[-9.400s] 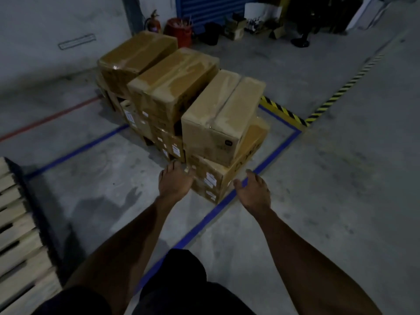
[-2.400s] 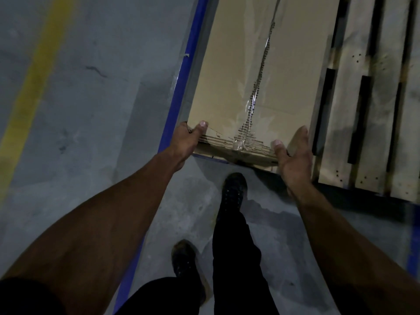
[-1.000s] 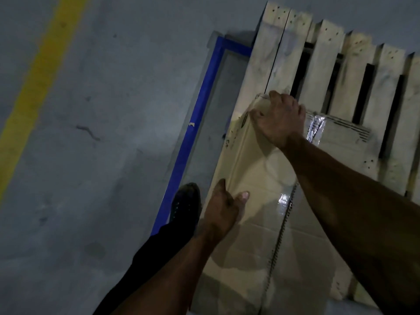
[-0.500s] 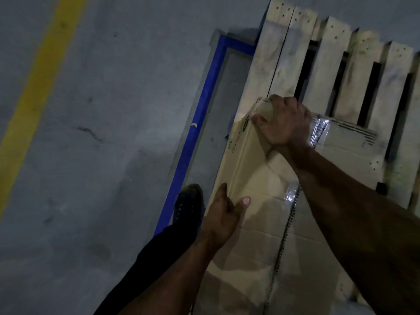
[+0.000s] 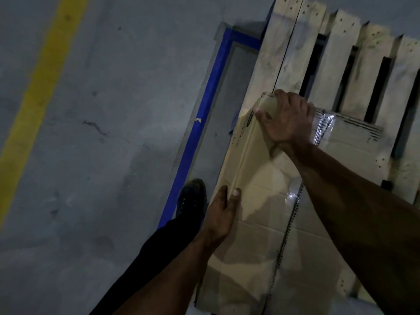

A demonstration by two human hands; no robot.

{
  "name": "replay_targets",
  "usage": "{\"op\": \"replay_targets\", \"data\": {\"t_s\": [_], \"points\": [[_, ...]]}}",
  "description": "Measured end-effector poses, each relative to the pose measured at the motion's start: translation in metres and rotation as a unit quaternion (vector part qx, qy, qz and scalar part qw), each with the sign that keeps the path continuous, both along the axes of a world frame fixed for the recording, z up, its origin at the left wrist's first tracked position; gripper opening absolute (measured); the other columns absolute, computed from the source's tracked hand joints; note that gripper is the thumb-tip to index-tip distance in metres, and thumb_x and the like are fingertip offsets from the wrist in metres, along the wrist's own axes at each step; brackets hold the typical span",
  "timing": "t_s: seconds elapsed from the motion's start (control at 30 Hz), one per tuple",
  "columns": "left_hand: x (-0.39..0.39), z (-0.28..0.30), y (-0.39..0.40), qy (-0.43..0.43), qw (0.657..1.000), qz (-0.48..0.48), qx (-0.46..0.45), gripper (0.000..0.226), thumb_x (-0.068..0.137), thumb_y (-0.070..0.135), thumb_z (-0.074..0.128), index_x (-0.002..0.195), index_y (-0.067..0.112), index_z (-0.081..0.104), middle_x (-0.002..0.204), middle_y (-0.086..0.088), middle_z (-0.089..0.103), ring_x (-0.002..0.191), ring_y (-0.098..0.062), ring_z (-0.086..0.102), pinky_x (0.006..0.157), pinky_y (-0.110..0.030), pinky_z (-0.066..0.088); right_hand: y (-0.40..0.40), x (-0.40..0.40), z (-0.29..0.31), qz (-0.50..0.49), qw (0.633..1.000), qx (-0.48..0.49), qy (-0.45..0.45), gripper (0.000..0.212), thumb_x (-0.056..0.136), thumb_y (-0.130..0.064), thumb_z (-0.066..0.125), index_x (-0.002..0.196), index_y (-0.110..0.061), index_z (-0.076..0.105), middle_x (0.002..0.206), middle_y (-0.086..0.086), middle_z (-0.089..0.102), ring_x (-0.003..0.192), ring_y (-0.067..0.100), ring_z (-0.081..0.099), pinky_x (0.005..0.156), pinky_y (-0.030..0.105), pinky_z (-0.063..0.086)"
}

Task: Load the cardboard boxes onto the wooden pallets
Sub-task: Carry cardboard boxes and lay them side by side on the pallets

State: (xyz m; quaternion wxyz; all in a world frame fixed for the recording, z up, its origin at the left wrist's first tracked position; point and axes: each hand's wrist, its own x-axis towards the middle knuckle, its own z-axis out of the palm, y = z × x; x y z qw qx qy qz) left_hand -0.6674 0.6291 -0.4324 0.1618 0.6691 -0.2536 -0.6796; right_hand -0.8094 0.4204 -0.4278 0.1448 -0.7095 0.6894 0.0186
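The cardboard box (image 5: 268,223) lies flat on the near left corner of the wooden pallet (image 5: 368,71), its taped seam running away from the person. Nearest, the left hand (image 5: 221,212) grips the box's left edge, thumb on top and fingers wrapped down the side. A dark shoe (image 5: 191,198) stands on the concrete floor (image 5: 102,155) just beside the box, by the blue floor tape (image 5: 204,110). Farther on, the right hand (image 5: 286,119) curls over the far left corner of the box, fingers hooked past the edge. Both hands seem to be squaring the box to the pallet's side. Beyond it the slats are bare, so this looks like an early box, with the rest of the load not yet brought. A yellow line (image 5: 38,92) crosses the floor well to the left.
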Motion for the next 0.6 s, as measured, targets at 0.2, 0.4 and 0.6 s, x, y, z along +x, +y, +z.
{"op": "replay_targets", "data": {"t_s": [0.2, 0.4, 0.6], "points": [[0.012, 0.003, 0.046, -0.008, 0.981, 0.092, 0.171, 0.058, 0.101, 0.056, 0.024, 0.137, 0.018, 0.049, 0.131, -0.010, 0.053, 0.115, -0.021, 0.053, 0.102, -0.032, 0.038, -0.009, 0.002, 0.007, -0.008, 0.999, 0.040, -0.006, 0.075, 0.093, -0.068, 0.041, 0.148, -0.017, 0.034, 0.149, 0.018, 0.039, 0.141, 0.035, 0.031, 0.120, 0.054, 0.013], [0.013, -0.043, 0.112, 0.006, 0.953, 0.144, 0.268, 0.067, 0.075, 0.083, 0.044, 0.112, 0.031, 0.067, 0.111, -0.009, 0.070, 0.104, -0.032, 0.064, 0.099, -0.052, 0.048, -0.006, 0.008, 0.004, -0.011, 0.999, 0.035, 0.001, 0.076, 0.093, -0.064, 0.040, 0.149, -0.013, 0.033, 0.151, 0.020, 0.034, 0.144, 0.037, 0.026, 0.119, 0.056, 0.012], [0.020, -0.024, 0.127, 0.025, 0.913, 0.185, 0.363, 0.051, 0.099, 0.057, 0.036, 0.111, 0.019, 0.067, 0.102, -0.014, 0.070, 0.095, -0.031, 0.064, 0.092, -0.045, 0.052, -0.004, 0.010, -0.003, -0.018, 1.000, 0.022, 0.009, 0.075, 0.092, -0.061, 0.039, 0.150, -0.013, 0.031, 0.153, 0.019, 0.033, 0.146, 0.037, 0.024, 0.118, 0.055, 0.014]]}}
